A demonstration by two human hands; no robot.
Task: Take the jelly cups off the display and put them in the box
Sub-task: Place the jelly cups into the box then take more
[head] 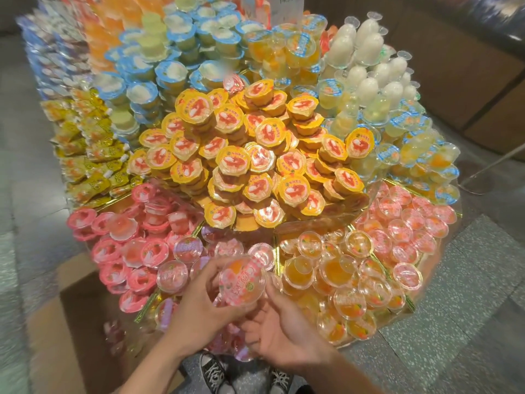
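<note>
1. Speckled grey floor (454, 322) surrounds a tiered display (277, 257) packed with jelly cups; the yellow-lidded heap (255, 155) at its centre is the landmark for every position below
2. Held jelly cup (243, 281): directly below the yellow-lidded heap, at the near edge of the display, raised above the cups lying there
3. Left hand (199, 305): below and slightly left of the heap; its fingers curl round the left side of the held jelly cup and grip it
4. Right hand (284, 336): below the heap, palm up, fingers relaxed and gripping nothing; one fingertip appears to touch the cup's right edge
5. Box (85, 322): open cardboard, on the floor below and well left of the heap, beside the display; its inside is blurred, so contents cannot be told
6. Step in hand, as judged: one cup is lifted off the display; transfer to the box is not yet made
7. Next move calls for carrying the cup left and down, clear of the pink-lidded cups (136, 251) left of it, then releasing it over the box opening; the free right hand is placed to take another cup
</note>
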